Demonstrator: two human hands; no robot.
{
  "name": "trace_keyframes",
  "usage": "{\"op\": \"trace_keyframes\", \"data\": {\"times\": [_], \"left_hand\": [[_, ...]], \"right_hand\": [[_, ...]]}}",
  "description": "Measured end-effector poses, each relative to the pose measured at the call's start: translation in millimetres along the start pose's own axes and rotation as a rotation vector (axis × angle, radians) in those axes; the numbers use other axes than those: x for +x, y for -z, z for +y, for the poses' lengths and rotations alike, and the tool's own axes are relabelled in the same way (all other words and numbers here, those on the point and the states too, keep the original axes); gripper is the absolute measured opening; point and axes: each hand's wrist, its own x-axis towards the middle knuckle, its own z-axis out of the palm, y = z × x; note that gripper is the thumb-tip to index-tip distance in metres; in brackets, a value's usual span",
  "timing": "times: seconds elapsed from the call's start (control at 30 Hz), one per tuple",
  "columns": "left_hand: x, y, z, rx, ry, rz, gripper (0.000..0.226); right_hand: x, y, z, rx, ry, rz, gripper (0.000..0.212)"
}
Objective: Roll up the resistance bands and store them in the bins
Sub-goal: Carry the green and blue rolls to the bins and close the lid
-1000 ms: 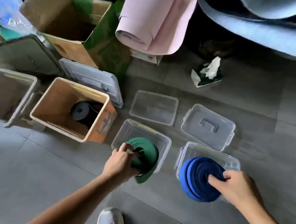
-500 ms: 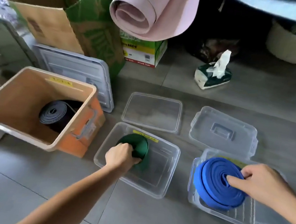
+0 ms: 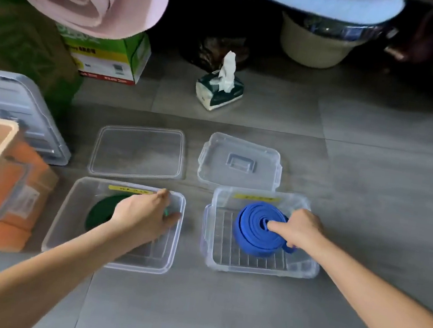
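1. Resistance bands are binned: blue roll [image 3: 254, 224] in the right bin [image 3: 308, 269], green roll [image 3: 100, 212] in the left bin [image 3: 64, 226].
2. My right hand [image 3: 300, 230] pinches the blue roll, finger in its core; released fast, it may spring open.
3. My left hand [image 3: 142, 217] grips the green roll's edge; same unwinding risk.

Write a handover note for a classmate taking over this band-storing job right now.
Left grip holds the rolled green band inside the left clear bin.
Right grip holds the rolled blue band, finger in its centre, inside the right clear bin.
Done: both bands rolled and binned.
Left: let go; probably fit the flat lid and handled lid lying behind the bins.
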Motion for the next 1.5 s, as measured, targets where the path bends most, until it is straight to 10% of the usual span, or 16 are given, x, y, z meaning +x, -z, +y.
{"op": "trace_keyframes", "data": {"times": [0.4,0.67,0.97,1.5], "left_hand": [[68.0,20.0,72.6,-0.290,-0.062,-0.255,0.036],[128.6,-12.0,68.8,-0.366,0.131,-0.055,0.038],[151.1,-43.4,61.4,-0.289,0.227,-0.218,0.040],[106.9,15.0,66.5,-0.318,-0.011,0.165,0.026]], "right_hand": [[21.7,-18.8,-1.0,0.018,0.188,-0.103,0.041],[93.2,51.1,-10.0,0.750,0.165,0.196,0.020],[143.5,13.4,-7.0,0.224,0.139,-0.399,0.043],[86.5,57.3,9.0,0.057,0.570,0.308,0.013]]}}
